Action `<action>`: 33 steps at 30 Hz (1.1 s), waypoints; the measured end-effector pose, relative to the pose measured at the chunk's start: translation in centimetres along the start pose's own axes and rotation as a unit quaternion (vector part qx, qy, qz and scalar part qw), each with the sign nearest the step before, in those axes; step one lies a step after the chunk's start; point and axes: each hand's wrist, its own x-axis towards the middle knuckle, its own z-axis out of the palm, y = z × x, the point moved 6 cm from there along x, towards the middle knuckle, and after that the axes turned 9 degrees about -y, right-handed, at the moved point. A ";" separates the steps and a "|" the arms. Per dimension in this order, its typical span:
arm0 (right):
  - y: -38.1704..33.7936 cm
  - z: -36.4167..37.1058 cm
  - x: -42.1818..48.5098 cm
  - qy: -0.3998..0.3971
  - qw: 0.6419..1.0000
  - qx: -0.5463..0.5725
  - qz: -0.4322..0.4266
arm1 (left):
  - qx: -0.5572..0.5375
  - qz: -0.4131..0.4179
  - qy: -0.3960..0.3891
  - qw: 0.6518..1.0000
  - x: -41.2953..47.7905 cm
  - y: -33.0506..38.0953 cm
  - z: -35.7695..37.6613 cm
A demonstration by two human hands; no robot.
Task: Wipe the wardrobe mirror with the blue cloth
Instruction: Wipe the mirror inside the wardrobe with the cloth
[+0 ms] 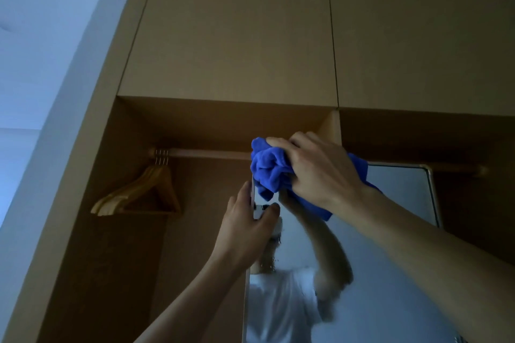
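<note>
The wardrobe mirror (395, 198) stands upright in front of the open wardrobe, its rounded top right corner showing. My right hand (320, 170) presses the bunched blue cloth (269, 167) against the mirror's top left corner. My left hand (248, 228) grips the mirror's left edge just below the cloth, thumb on the glass. The glass reflects my raised arm and a white shirt. Small droplets show on the glass near the left edge.
Several wooden hangers (145, 192) hang on the clothes rail (206, 154) at the left inside the wardrobe. Closed upper cabinet doors (231, 36) sit above. A white wall (41, 64) runs along the left.
</note>
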 end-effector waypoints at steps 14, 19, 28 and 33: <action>-1.6 3.3 -2.4 0.017 0.998 0.053 -0.030 | -0.046 -0.010 -0.003 0.999 -1.3 -1.8 -0.2; -3.3 5.6 -5.2 0.010 0.996 0.074 -0.053 | -0.102 -0.007 -0.032 0.994 -1.9 -3.5 -0.1; -1.6 4.0 -3.3 0.044 0.997 0.065 -0.023 | -0.167 -0.063 0.009 0.984 -2.1 -3.6 0.8; 0.9 1.2 -0.2 0.060 0.998 0.028 -0.009 | -0.143 -0.070 0.018 0.987 -2.9 -3.3 1.0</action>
